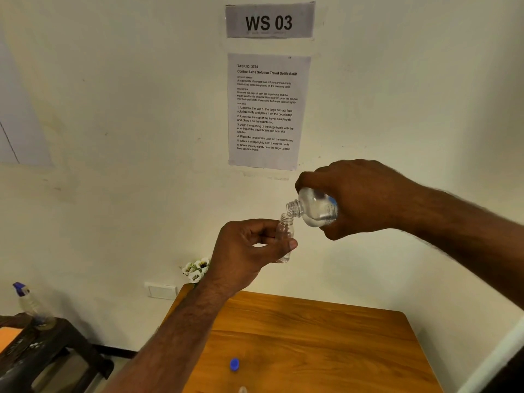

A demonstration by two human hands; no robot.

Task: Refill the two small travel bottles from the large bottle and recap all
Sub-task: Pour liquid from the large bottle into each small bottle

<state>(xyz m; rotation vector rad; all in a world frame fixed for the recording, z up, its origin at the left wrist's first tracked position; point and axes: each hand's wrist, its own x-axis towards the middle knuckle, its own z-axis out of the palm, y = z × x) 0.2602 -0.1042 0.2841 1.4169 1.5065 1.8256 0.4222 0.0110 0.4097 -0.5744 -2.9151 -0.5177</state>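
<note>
Small clear plastic travel bottle pinched upright between thumb and curled fingers of left hand, uncapped. Large clear round bottle just above it, gripped in right hand, fingers wrapped round the body, tilted neck-down, mouth touching the travel bottle's rim. Clear liquid in the large bottle. Far below the travel bottle, blue cap on brown wooden table; behind it, printed instruction sheet on cream wall.
</note>
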